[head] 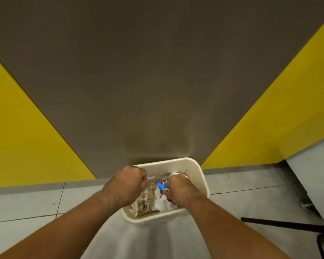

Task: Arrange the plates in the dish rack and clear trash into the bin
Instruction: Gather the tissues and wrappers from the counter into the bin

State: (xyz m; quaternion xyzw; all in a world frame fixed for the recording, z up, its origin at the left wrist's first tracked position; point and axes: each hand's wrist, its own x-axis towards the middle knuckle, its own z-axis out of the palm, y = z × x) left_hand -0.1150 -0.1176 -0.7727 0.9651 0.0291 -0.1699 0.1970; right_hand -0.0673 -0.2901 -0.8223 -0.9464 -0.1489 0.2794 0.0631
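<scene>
A cream rectangular bin (200,176) stands on the floor against the wall, holding crumpled white and brownish paper trash (150,200). Both my hands are over its opening. My left hand (126,186) is curled, and a small white scrap (151,177) sticks out of its fingers. My right hand (178,189) grips a wad of trash, with a blue wrapper (162,186) poking out on the left and white paper (175,173) showing above the knuckles. No plates or dish rack are in view.
The wall behind the bin is grey-brown in the middle with yellow panels (26,131) at both sides. Grey floor tiles (36,202) surround the bin. Black metal legs (288,225) and a grey panel (310,174) stand at the lower right.
</scene>
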